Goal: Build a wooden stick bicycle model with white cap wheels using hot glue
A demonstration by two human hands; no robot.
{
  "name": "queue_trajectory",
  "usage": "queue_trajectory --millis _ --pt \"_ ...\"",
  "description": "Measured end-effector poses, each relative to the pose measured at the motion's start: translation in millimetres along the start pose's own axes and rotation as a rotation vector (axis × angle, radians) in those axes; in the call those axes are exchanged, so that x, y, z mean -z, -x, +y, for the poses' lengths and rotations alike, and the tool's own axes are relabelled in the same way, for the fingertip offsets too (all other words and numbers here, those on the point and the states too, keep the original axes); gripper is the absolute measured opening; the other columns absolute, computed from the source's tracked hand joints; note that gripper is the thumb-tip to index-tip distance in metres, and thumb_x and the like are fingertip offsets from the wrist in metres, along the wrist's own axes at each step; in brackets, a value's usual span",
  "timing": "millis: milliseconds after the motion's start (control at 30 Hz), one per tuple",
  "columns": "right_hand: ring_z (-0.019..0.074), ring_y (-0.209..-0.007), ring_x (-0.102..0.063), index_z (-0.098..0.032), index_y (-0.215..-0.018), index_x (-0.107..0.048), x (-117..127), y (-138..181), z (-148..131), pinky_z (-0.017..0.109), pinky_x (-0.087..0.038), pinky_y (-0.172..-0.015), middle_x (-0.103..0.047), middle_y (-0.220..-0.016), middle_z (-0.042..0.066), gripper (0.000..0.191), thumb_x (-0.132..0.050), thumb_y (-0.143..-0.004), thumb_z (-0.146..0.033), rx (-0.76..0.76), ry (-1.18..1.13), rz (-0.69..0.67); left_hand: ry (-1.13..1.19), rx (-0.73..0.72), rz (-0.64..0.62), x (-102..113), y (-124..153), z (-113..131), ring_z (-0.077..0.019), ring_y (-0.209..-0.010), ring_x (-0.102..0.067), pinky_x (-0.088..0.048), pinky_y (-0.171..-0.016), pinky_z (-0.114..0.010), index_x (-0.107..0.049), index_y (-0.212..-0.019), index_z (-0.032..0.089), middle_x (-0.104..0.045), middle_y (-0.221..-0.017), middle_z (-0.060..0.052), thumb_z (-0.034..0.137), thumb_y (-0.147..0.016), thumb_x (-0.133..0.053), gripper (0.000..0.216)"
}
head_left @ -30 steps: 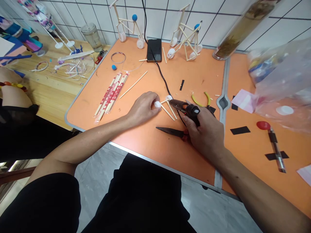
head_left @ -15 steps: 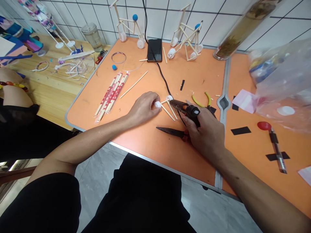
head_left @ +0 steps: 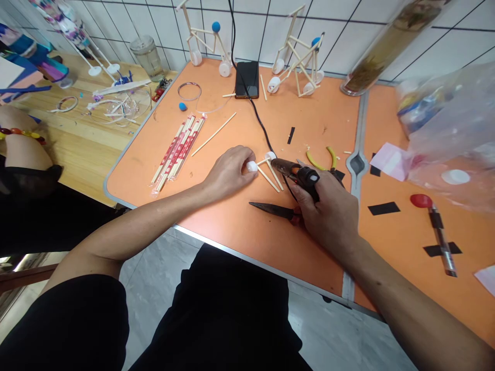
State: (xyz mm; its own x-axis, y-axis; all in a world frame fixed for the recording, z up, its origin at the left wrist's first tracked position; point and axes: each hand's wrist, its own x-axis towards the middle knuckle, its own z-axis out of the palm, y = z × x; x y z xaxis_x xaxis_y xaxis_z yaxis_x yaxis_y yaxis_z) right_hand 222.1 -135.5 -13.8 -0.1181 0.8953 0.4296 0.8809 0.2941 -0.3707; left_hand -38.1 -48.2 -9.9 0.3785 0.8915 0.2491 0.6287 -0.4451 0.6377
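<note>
My left hand (head_left: 231, 169) is closed, fingers pinching a small white wheel (head_left: 252, 166) at the left end of a little frame of pale wooden sticks (head_left: 268, 179). A second white wheel (head_left: 270, 154) sits at the frame's far side. Wrapped in my right hand (head_left: 333, 212) is a dark glue gun (head_left: 290, 169), its nozzle pointing left, close beside that second wheel; whether it touches cannot be made out. Scissors (head_left: 273, 209) with dark blades lie below the frame, their red handle partly hidden by my right hand. Yellow-handled pliers (head_left: 316, 162) lie partly hidden behind this hand.
Two stick bicycle models (head_left: 211, 38) stand by the tiled wall near a phone (head_left: 247, 80). A black cable (head_left: 260, 117) crosses the orange table. Wrapped chopsticks (head_left: 180, 152) lie left; a tall jar (head_left: 381, 56), plastic bag (head_left: 452, 123) and pen (head_left: 443, 242) are right. Another person's arm (head_left: 23, 149) rests far left.
Almost nothing differs. The whole view has shifted very slightly; both hands, the glue gun and the stick frame keep their places.
</note>
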Motion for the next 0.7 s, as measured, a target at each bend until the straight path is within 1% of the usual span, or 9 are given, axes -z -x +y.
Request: queue_trajectory --millis 200,433,600,700 --pt "0.0384 -0.125 -0.081 -0.024 -0.151 -0.075 0.3 0.1 -1.1 0.045 -0.066 -0.089 -0.084 -0.138 0.017 0.043 -0.060 -0.117 -0.047 0.008 0.016 0.009 0.008 0.003 -0.002 -0.4 -0.1 -0.3 -0.0205 -0.087 -0.064 -0.048 -0.079 -0.037 -0.062 -0.095 0.025 -0.072 -0.097 -0.003 0.010 -0.094 -0.074 0.019" --pt "0.0387 -0.128 -0.080 -0.027 -0.153 -0.074 2.7 0.1 -4.5 0.048 -0.067 -0.092 -0.084 -0.142 0.016 0.043 -0.060 -0.117 -0.045 -0.002 -0.009 -0.016 -0.001 0.004 -0.001 -0.8 -0.2 -0.3 -0.0201 -0.086 -0.063 -0.048 -0.078 -0.037 -0.062 -0.095 0.025 -0.073 -0.096 -0.003 0.011 -0.093 -0.075 0.019" --pt "0.0390 -0.130 -0.081 -0.025 -0.155 -0.073 4.0 1.8 -5.2 0.048 -0.068 -0.091 -0.083 -0.145 0.017 0.043 -0.065 -0.116 -0.040 0.027 -0.015 -0.015 0.010 -0.004 0.003 -0.8 0.1 -0.6 -0.0199 -0.086 -0.063 -0.048 -0.079 -0.036 -0.063 -0.096 0.024 -0.073 -0.096 -0.003 0.011 -0.094 -0.075 0.018" --pt "0.0376 -0.128 -0.082 -0.024 -0.156 -0.073 4.9 2.7 -5.6 0.046 -0.069 -0.088 -0.084 -0.143 0.016 0.042 -0.065 -0.117 -0.038 0.049 -0.001 -0.001 0.007 -0.002 0.002 -0.3 0.2 -0.1 -0.0199 -0.086 -0.063 -0.047 -0.079 -0.036 -0.063 -0.096 0.024 -0.073 -0.096 -0.003 0.011 -0.094 -0.074 0.018"
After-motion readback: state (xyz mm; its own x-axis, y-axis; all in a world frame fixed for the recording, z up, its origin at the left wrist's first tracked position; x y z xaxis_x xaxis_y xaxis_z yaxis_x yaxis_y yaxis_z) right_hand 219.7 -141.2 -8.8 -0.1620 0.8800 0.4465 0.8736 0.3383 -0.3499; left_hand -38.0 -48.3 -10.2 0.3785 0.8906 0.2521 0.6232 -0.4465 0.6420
